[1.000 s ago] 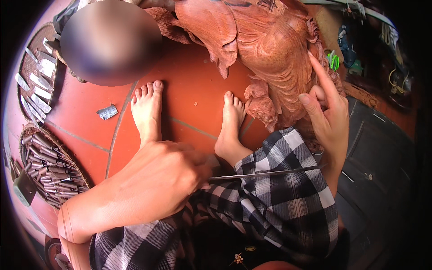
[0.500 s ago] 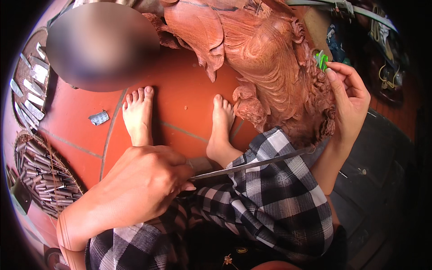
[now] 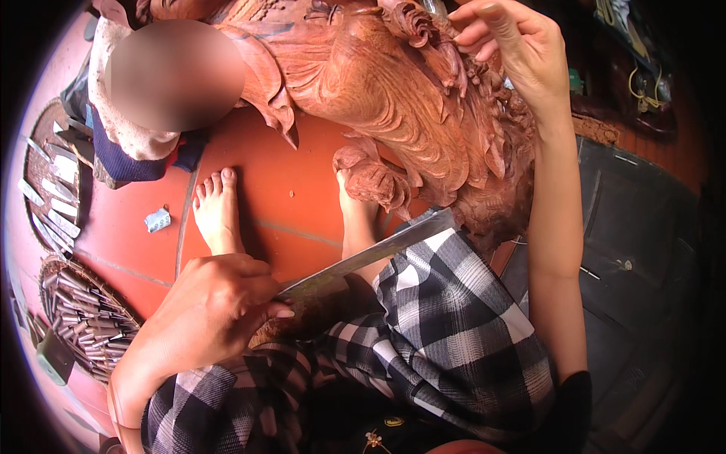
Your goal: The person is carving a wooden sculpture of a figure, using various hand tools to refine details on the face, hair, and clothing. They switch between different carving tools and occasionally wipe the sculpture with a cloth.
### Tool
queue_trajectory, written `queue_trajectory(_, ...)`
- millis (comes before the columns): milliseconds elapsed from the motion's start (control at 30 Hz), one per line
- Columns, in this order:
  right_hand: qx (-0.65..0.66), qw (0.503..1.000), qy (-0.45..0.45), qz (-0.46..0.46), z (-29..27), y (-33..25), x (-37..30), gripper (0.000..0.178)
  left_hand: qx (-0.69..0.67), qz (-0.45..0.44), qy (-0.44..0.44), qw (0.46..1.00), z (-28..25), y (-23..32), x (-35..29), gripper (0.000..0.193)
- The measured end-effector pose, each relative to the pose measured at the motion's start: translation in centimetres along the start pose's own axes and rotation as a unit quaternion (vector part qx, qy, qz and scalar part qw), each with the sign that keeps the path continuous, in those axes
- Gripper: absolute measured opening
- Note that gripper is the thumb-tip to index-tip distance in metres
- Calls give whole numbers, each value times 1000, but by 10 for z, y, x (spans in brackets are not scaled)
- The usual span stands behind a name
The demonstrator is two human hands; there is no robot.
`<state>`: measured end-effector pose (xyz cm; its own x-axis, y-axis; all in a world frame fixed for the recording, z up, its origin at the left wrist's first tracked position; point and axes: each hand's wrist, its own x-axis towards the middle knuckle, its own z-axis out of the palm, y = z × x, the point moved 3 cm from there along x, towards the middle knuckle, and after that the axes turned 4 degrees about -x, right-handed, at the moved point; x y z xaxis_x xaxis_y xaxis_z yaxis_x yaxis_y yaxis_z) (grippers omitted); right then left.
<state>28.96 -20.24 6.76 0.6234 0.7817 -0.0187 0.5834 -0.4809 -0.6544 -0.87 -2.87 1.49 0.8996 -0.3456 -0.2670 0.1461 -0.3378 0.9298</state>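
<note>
My left hand (image 3: 219, 303) is closed round the near end of a long, flat grey blade-like strip (image 3: 370, 256). The strip slants up to the right over my checked trousers, its far end by the lower edge of a large reddish-brown wood carving (image 3: 363, 83). Flowing folds and curls are cut into the carving. Up at its far right side, my right hand (image 3: 522, 53) is raised with thumb and fingers apart. Its fingertips are beside the carved curls, and nothing shows between them. A small pale, shiny thing (image 3: 435, 7) lies close to them, too cut off to name.
Left, a round basket holds several flat metal blades (image 3: 64, 189); another holds many slim metal tools with tube-like ends (image 3: 91, 318). A torn silver packet (image 3: 157, 220) lies on the red tiles. Pale cloth (image 3: 113, 83) adjoins a blurred patch. A dark mat (image 3: 635, 250) covers the right floor.
My right hand has moved up and left along the carving, away from the bright green thing. The strip in my left hand has turned, showing more of its flat side. The view has shifted.
</note>
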Motion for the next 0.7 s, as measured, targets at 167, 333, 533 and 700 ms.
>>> queue_trajectory(167,90,995,-34,31,-31,37,-14,17,2,-39,29,999,-12,-10,0,19)
queue_trajectory(333,16,997,-33,68,-27,55,-37,16,-150,-67,242,956,-59,-39,-54,34)
queue_trajectory(533,-47,982,-46,176,-44,118,-102,15,-45,-180,605,774,-183,-166,-175,26)
queue_trajectory(700,43,971,-65,225,-30,146,-104,14,-24,-293,637,713,-222,-274,-231,29)
